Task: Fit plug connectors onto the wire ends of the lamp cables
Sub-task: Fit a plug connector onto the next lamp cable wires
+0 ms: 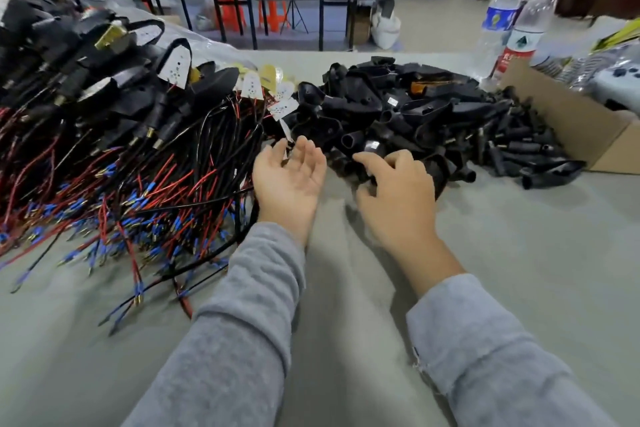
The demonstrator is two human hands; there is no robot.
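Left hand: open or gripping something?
Open. The left hand lies palm-up with relaxed fingers beside the lamp cables, holding nothing.

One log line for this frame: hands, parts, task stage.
left hand open, palm up | right hand reaching into heap of black plastic plug connectors | no connector visibly fitted

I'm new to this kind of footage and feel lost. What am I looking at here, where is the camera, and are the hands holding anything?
No machine here: a person wears one wide-angle camera on the head, looking down at both hands over a grey table. The left hand is palm up, fingers relaxed, holding nothing, beside a heap of red and black lamp cables with blue-tipped ends. The right hand reaches into the pile of black plug connectors, fingers curled at its near edge; motion blur hides whether it grips one. A cardboard box and two water bottles stand at the right.
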